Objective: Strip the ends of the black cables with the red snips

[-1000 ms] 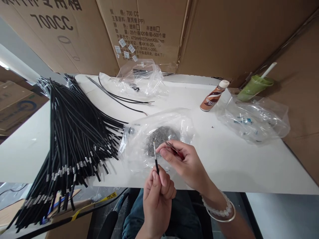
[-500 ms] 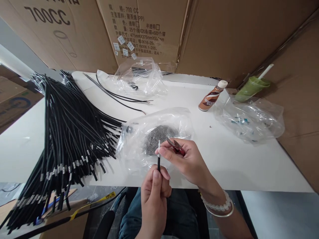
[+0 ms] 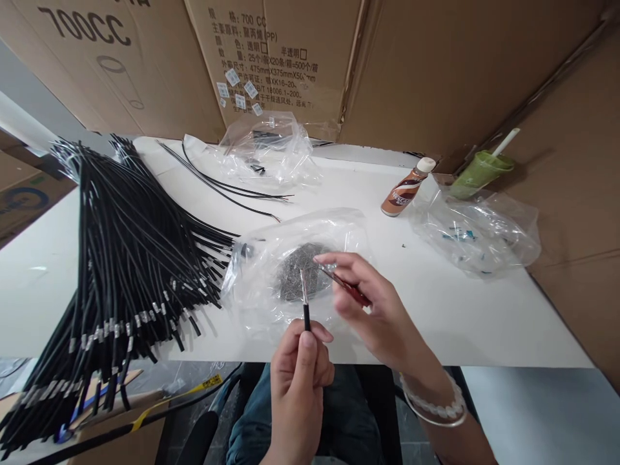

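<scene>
My left hand [image 3: 301, 381] is closed around a black cable [image 3: 307, 316], held upright. The cable's stripped silvery end [image 3: 304, 284] sticks up above my fingers, its strands slightly spread. To the right, my right hand [image 3: 371, 307] holds small red-handled cutters [image 3: 352, 289] against its palm, with thumb and forefinger parted and apart from the cable. Behind the cable end, a clear plastic bag [image 3: 259, 284] lies on the table with a heap of fine grey wire scraps [image 3: 290, 274] on it.
A big pile of black cables [image 3: 130, 245] covers the left side. Several loose cables [image 3: 227, 184] and a bag with black pieces [image 3: 276, 155] lie at the back. On the right are a Nescafe bottle [image 3: 405, 190], a green cup [image 3: 479, 174] and another plastic bag [image 3: 479, 239]. Cardboard boxes [image 3: 411, 77] wall the back.
My right thumb and forefinger have let go of the cable's silvery end, and the hand has drawn back to the right with the cutters. The bared strands now show more fully.
</scene>
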`<act>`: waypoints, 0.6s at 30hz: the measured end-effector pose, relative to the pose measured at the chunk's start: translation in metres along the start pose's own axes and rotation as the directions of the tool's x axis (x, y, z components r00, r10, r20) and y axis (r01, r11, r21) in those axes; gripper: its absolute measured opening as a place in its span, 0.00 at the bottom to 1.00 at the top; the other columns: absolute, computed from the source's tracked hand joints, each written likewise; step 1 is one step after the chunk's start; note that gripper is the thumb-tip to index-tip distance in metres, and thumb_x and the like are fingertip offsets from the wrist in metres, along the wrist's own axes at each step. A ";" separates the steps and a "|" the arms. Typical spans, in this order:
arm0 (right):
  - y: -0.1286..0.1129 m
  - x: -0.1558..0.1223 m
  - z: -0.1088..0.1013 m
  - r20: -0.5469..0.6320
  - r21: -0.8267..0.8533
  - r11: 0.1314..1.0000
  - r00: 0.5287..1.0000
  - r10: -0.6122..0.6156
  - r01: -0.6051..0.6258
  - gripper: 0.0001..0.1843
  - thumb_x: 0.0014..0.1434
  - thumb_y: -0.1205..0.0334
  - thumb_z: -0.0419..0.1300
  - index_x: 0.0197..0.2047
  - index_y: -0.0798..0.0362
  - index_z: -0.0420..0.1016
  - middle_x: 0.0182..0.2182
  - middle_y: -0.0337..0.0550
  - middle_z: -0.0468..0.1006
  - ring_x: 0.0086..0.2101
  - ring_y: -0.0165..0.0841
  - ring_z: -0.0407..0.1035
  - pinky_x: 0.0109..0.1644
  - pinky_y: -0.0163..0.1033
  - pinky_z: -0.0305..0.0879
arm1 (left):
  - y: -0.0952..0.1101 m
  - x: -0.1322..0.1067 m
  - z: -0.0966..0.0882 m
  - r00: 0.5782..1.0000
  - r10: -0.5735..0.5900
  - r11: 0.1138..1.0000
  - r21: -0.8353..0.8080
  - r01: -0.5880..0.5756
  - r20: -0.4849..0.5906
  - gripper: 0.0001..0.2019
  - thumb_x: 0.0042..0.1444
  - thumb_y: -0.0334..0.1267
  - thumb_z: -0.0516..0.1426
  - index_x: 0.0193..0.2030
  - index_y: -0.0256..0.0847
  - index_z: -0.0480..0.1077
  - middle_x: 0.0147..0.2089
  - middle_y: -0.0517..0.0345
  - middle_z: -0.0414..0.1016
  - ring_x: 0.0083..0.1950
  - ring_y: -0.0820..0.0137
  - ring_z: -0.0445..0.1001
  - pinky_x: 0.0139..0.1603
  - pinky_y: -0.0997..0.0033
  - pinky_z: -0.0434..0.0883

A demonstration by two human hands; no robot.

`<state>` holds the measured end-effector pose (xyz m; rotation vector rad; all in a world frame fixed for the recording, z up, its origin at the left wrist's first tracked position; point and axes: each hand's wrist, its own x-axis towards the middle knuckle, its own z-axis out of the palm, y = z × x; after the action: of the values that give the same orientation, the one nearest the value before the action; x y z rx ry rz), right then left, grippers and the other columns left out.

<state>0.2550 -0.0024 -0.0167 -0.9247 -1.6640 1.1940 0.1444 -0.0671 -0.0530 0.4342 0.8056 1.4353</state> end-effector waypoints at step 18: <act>-0.032 0.032 -0.051 0.550 -0.722 0.275 0.767 -0.330 0.635 0.14 0.67 0.58 0.50 0.47 0.54 0.73 0.34 0.38 0.73 0.35 0.30 0.62 0.32 0.36 0.54 | 0.005 0.001 -0.004 0.997 -0.074 0.996 0.055 0.076 -0.029 0.16 0.55 0.50 0.59 0.32 0.37 0.70 0.18 0.68 0.42 0.20 0.81 0.39 0.19 0.82 0.46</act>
<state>0.2891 0.0344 0.0293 -0.6696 -2.6608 -0.1338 0.1378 -0.0665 -0.0522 0.4243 0.8769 1.3536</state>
